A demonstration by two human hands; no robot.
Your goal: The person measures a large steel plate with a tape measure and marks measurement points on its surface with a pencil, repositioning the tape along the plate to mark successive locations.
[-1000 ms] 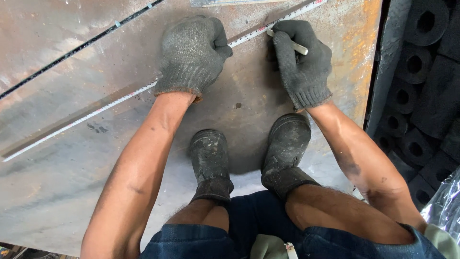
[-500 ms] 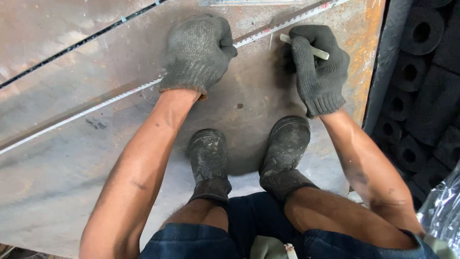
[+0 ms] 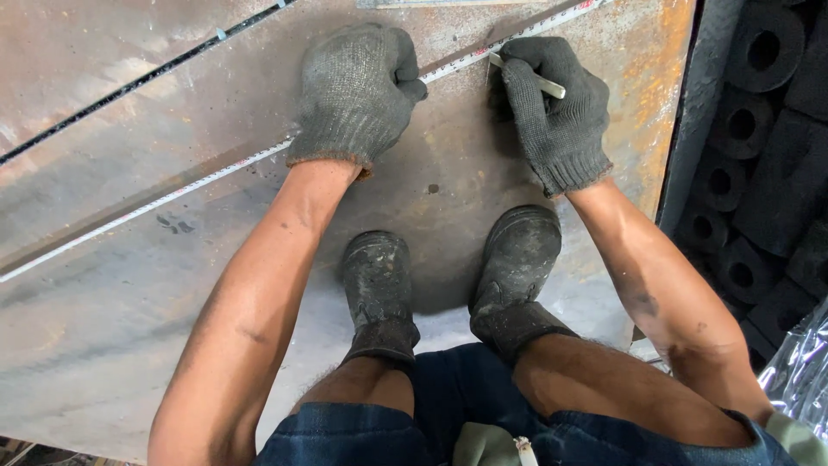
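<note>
Most of the frame is filled by a large rusty steel plate (image 3: 129, 328), grey at the lower left and orange-brown toward the upper right. Along the right edge of the frame, a stack of dark hollow cylinders (image 3: 759, 129) is seen beside the plate. At the lower centre, two dark worn boots (image 3: 448, 285) are planted on the plate, with bare knees and blue shorts below them.

A long measuring tape (image 3: 172, 194) is laid diagonally across the plate, from the left edge of the frame up to the top right. A dark line runs roughly parallel above it at the upper left.

The left hand (image 3: 358, 91), in a grey knitted glove, is pressed down on the tape at the upper centre, its fingers curled into a loose fist over it. The right hand (image 3: 552, 108), gloved likewise, is set just right of it at the top of the frame; its fingers are closed around a short pale marking stick (image 3: 528, 76), whose tip is held against the plate right at the tape's edge.
</note>
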